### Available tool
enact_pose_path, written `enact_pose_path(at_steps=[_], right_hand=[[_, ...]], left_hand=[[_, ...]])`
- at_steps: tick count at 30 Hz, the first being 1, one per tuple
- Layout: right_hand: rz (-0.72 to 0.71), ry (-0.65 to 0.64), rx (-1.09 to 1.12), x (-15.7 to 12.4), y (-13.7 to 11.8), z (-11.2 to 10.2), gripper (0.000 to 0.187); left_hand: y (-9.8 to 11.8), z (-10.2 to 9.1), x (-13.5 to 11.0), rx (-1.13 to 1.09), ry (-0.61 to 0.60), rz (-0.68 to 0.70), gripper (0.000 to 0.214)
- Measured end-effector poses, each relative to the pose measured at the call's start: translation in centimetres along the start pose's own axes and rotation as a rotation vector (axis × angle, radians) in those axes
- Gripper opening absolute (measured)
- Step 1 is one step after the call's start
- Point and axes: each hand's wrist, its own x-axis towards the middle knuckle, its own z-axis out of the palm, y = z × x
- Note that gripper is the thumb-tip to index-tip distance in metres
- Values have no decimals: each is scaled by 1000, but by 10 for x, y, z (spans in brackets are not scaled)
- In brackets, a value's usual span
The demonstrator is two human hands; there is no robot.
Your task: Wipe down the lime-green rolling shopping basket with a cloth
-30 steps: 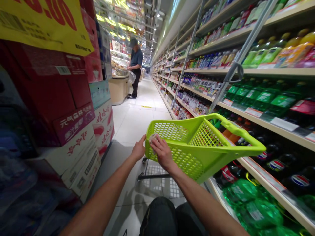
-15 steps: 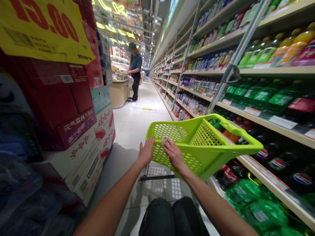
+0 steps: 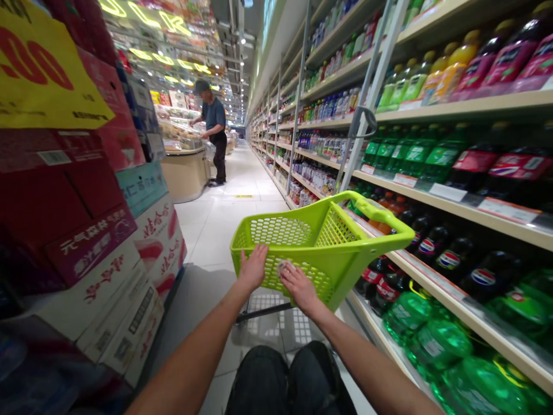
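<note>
A lime-green plastic shopping cart (image 3: 341, 245) stands in the aisle right in front of me. My left hand (image 3: 253, 268) grips its near wall just under the rim, fingers over the mesh. My right hand (image 3: 297, 286) presses a small whitish cloth (image 3: 284, 266) against the same wall, fingers closed on it. My knees in dark trousers show at the bottom centre.
Shelves of soda bottles (image 3: 449, 259) line the right side. Stacked cartons (image 3: 108, 248) under a yellow price sign (image 3: 38, 75) fill the left. A person (image 3: 213, 129) stands at a counter (image 3: 185, 170) farther down the tiled aisle.
My right hand with the cloth has slid down from the cart's rim onto its near wall. My view has shifted, so the cart sits more to the left.
</note>
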Motion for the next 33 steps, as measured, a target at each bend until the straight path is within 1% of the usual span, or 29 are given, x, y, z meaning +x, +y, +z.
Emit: enact_pose_path(at_steps=[2,5,7,9,11,13,14,16,19,21,23,25,28,30,31,33], right_hand=[[-5,7,-7,-6,2,-6,25],[70,83,-48,3,14,-22,29],[104,110,-78,4,22,-26,29],[86,80,-89,-8,25,-23,27],[45,27,-82,-27,23,-17,24],[33,2,-74,-40,22,-17,24],[42,6,-75,-40,23,-20,25],[91,44,-90,-32,29,-31,29],[159,101,-111,-21,41,-45,33],[153,90,-108,-28,43,-46,32],[123,58,-96,-43,40,-44,30],[112,39,-90,-53,38,-47,30],[159,73,-105,-45,46,-60,34],[194,107,-123,-38,56,-67,35],[197,108,-129,-39,60,-68,34],[182,76,-130,-48,63,-64,32]], left_hand=[[3,0,0,21,1,-8,69],[11,0,0,36,9,-10,68],[18,0,-1,33,7,6,68],[25,-1,-2,28,-3,15,69],[28,-3,-3,29,-19,8,70],[31,-5,-3,33,-29,2,71],[33,-6,-2,34,-29,-4,71],[40,-7,0,30,-21,-7,71],[56,-7,4,17,-28,57,72],[65,-6,5,18,-44,88,73],[71,-5,6,24,-48,79,72],[73,-6,8,26,-41,55,71],[78,-10,11,23,-15,55,69],[84,-11,14,16,-12,101,70],[87,-11,14,12,-20,123,71],[91,-10,15,4,-43,140,73]])
